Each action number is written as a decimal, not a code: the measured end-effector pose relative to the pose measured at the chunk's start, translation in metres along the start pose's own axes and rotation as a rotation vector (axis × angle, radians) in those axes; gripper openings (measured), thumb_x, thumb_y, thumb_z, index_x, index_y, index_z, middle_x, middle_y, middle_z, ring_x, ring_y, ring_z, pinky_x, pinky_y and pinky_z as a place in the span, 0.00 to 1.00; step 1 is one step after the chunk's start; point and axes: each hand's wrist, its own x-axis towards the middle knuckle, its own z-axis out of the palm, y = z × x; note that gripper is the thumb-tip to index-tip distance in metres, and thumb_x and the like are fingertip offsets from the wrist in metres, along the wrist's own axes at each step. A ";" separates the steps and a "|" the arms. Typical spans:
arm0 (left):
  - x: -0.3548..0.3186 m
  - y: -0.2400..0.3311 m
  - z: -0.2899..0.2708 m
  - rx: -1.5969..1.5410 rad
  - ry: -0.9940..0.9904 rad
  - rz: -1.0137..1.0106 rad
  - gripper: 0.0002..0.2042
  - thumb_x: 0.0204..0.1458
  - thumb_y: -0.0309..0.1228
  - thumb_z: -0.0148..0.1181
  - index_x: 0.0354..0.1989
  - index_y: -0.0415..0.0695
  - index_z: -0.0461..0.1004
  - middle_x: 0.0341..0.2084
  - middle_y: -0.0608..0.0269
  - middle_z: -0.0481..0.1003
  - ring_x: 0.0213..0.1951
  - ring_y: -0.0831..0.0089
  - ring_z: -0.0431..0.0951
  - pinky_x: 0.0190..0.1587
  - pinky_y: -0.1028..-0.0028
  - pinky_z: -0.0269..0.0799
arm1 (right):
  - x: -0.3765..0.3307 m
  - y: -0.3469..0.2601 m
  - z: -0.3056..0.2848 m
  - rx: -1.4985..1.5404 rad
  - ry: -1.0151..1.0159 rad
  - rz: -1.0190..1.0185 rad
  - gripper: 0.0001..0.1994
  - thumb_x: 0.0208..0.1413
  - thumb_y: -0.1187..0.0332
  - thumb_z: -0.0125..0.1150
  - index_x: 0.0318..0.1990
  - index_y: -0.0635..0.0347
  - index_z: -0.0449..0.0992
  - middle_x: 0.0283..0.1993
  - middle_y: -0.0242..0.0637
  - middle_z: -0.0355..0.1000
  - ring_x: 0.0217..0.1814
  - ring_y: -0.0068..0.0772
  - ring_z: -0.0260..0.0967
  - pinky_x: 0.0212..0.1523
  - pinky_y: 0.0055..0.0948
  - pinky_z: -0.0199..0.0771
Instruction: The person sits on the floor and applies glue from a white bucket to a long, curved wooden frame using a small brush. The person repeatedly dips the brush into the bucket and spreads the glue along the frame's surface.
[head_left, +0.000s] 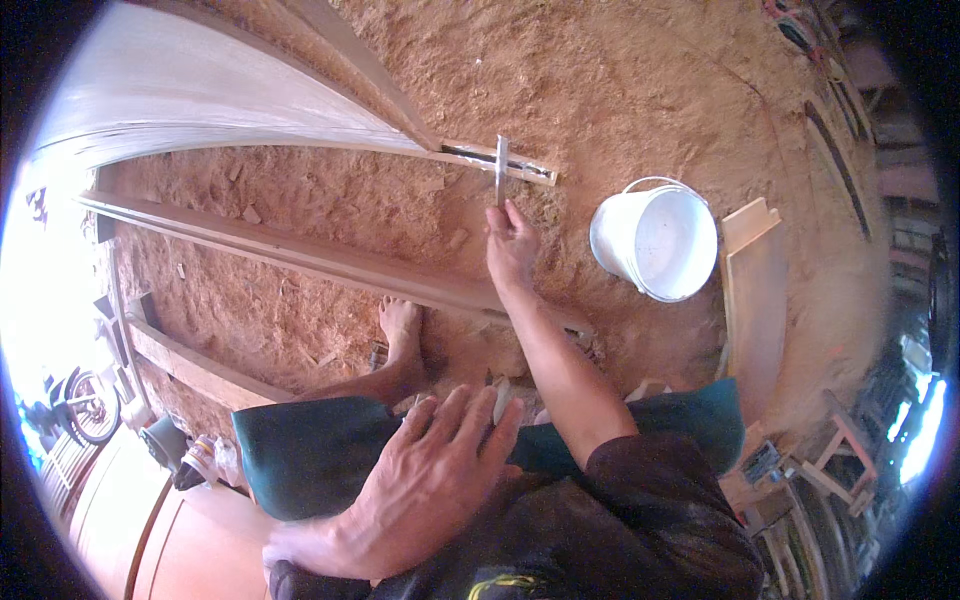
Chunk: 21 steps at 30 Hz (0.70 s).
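Note:
My right hand, closed, grips the lower end of a flat, narrow, pale grey strip; I cannot tell what kind of tool it is. The strip stands across the narrow wooden end of a long framed panel. This end has a dark slot and whitish smears along it. Close in front of my body, my left hand is held over my lap, back up, with its fingers stretched out and nothing in it.
A white bucket stands right of my right hand, beside a board. Below the panel, a long wooden beam crosses the sawdust-covered ground. My bare foot rests by it. Large curved brown sheets lie lower left.

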 end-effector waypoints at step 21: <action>0.018 -0.005 -0.011 0.010 -0.037 -0.001 0.33 0.59 0.43 0.67 0.68 0.35 0.70 0.61 0.46 0.75 0.64 0.52 0.75 0.65 0.55 0.73 | 0.011 0.007 -0.050 0.397 0.035 0.020 0.11 0.74 0.63 0.65 0.54 0.59 0.79 0.39 0.28 0.78 0.39 0.17 0.74 0.35 0.20 0.73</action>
